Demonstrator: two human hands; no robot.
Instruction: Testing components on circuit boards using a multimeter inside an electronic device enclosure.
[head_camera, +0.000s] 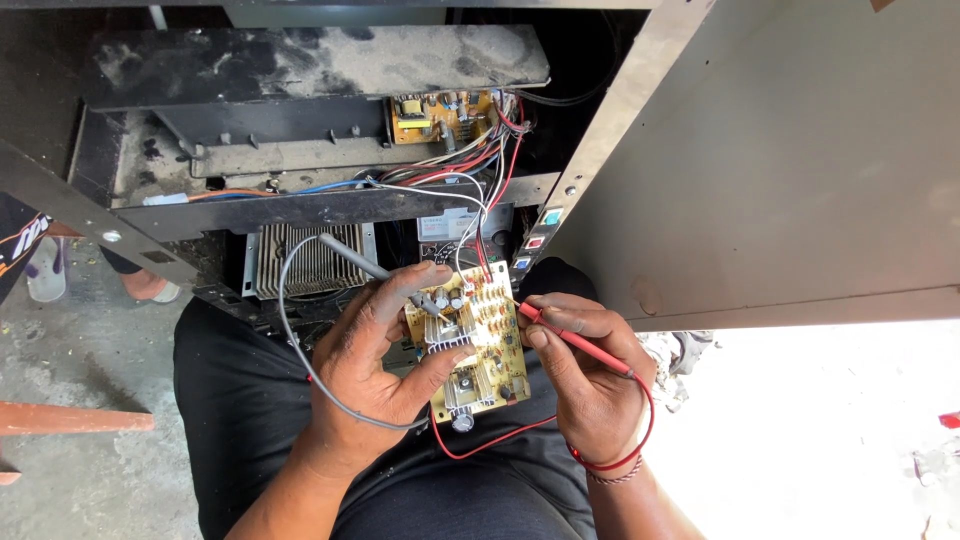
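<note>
While the dusty metal cabinet (760, 170) stands open so its wire bundle (480, 180) reaches out, the yellow circuit board (470, 340) rests over the lap. The left hand (375, 365) cradles it, fingers curled round a grey probe (375, 268); the right hand (590, 370) pinches a red probe (570, 338) to its edge.

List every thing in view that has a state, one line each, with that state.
Circuit board: out of the cabinet, held in left hand, wires attached.
Grey probe: in left hand, tip on board.
Red probe: in right hand, tip at board's edge.
Cabinet: open, dusty inside.
Second board: mounted inside.
</note>
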